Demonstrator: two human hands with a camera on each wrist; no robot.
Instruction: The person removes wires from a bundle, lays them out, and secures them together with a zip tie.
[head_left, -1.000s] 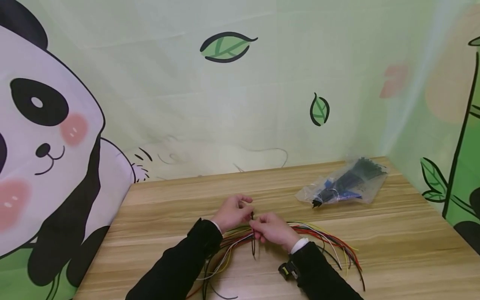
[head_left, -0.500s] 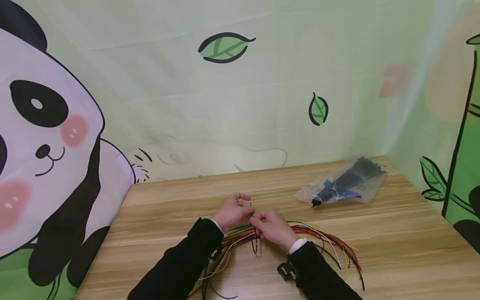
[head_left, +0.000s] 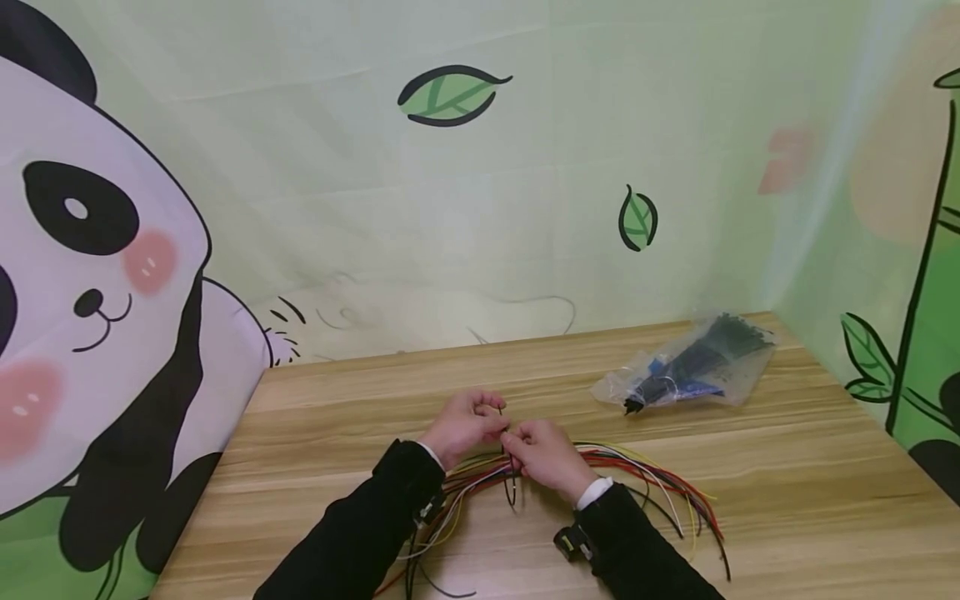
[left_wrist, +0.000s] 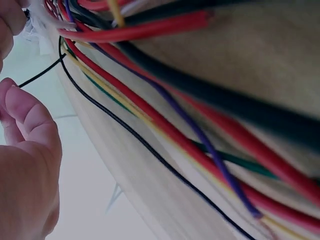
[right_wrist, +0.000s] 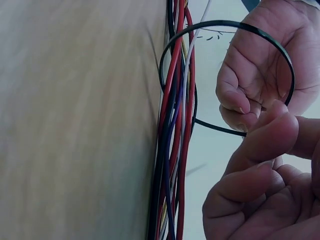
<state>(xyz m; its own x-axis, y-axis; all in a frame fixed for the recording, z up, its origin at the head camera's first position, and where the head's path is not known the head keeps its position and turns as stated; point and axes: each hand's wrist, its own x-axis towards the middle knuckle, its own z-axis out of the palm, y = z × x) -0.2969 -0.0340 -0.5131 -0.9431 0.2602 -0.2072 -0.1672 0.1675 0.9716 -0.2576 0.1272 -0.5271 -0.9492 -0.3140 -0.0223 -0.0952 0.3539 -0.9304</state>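
A thin black cable tie (right_wrist: 225,23) forms a wide loop around a bundle of coloured wires (right_wrist: 175,135). Above the bundle, my left hand (head_left: 463,428) pinches one end of the tie. Close beside it, my right hand (head_left: 550,458) holds the tie with thumb and forefinger, the two hands' fingertips nearly meeting. Below them the bottom of the loop hangs in front of the wires in the head view. In the left wrist view, a black strand runs from the bundle to the fingertips of my left hand (left_wrist: 32,155). The fingers hide the tie's ends.
A clear plastic bag (head_left: 690,371) with black cable ties and something blue lies at the back right of the wooden table (head_left: 337,400). The wires' loose ends (head_left: 697,508) fan out to the right and lower left. A printed panda backdrop (head_left: 337,167) stands behind.
Both hands stay near the same spot above the bundle with only slight finger shifts. The hanging loop has moved slightly to the right and looks a little wider.
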